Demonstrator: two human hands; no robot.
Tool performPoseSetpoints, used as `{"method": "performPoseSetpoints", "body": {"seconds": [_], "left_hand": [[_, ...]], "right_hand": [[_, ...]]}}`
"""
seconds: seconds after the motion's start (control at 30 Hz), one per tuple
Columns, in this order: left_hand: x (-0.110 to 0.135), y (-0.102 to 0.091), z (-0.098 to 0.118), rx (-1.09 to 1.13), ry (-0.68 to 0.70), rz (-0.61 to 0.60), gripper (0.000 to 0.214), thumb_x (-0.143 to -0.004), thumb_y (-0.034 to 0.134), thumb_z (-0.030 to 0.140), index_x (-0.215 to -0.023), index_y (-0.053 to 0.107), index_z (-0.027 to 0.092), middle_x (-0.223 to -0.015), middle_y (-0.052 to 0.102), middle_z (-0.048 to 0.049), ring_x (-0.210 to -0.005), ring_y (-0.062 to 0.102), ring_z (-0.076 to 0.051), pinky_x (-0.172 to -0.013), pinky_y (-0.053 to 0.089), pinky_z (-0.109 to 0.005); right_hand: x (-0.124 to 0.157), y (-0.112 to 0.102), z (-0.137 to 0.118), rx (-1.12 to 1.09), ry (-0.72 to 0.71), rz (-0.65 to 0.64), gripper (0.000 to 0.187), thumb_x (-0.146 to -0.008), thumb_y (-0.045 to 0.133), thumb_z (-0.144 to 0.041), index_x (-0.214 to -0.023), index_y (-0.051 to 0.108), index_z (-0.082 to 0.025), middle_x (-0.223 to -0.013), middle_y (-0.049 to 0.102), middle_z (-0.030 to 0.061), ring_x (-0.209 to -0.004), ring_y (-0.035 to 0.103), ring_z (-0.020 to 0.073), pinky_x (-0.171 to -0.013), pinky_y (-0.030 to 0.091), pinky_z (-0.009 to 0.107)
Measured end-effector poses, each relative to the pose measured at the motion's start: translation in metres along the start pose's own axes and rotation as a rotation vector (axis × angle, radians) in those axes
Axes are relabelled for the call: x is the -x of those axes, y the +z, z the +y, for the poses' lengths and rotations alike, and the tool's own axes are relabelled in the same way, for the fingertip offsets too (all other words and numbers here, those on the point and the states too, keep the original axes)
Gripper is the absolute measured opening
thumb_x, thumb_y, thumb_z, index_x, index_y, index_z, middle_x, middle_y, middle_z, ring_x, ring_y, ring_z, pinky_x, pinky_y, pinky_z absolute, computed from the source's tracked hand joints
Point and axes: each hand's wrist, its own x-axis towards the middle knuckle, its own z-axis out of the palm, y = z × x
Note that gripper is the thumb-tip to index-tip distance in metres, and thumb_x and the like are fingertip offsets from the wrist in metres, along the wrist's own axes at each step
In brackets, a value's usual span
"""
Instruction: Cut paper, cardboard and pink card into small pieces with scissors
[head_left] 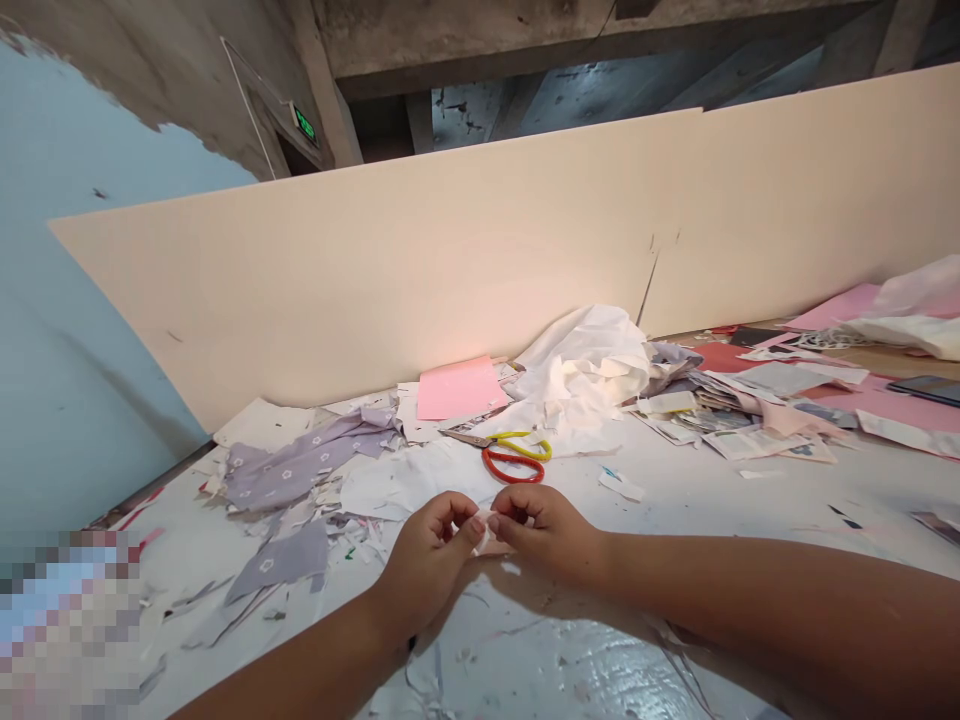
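At 3 o'clock from left hand (437,540), 9 from right hand (551,537), pale scrap (491,544) sits pinched by both; long axis unclear, neither hand nearer.

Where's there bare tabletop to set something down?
Best patch: tabletop beyond the right forearm, between the small white scrap and the dark scraps. A lightly littered patch lies between it and the left forearm. Crowded: left, around the lavender floral fabric; back, from the white cloth heap to the scrap pile at right.
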Motion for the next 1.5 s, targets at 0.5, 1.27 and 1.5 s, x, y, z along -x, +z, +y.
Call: {"method": "performPoseSetpoints", "body": {"seconds": [0.5,1.27,1.5], "left_hand": [[-0.009,-0.001,0.009,0.372,-0.256,0.155,0.024,-0.065,0.064,0.036,-0.069,0.052,0.017,-0.062,0.061,-0.0002,-0.054,0.052,-0.009,-0.051,0.039,-0.019],[-0.017,-0.004,-0.006,0.593,-0.329,0.157,0.025,-0.063,0.066,0.034,-0.07,0.049,0.016,-0.06,0.056,0.0022,-0.04,0.038,-0.001,-0.041,0.031,-0.015],[-0.018,-0.004,-0.004,0.62,-0.337,0.172,0.025,-0.062,0.067,0.032,-0.068,0.047,0.017,-0.058,0.056,0.0026,-0.04,0.037,-0.001,-0.042,0.031,-0.014]], "right_hand": [[-0.045,-0.063,0.019,0.557,0.011,0.197,0.03,-0.08,0.042,-0.026,-0.107,0.051,-0.016,-0.106,0.057,0.0085,-0.09,0.052,0.0181,-0.075,0.041,0.028],[-0.073,-0.084,-0.011,0.563,0.429,-0.245,0.024,-0.061,0.06,-0.029,-0.043,0.049,-0.018,-0.037,0.049,0.003,-0.045,0.054,0.0197,-0.049,0.041,0.033],[-0.037,-0.117,-0.003,0.015,0.448,-0.384,0.01,-0.068,0.048,-0.027,-0.067,0.049,-0.017,-0.06,0.058,0.0011,-0.044,0.052,0.0099,-0.043,0.038,0.022]]}}
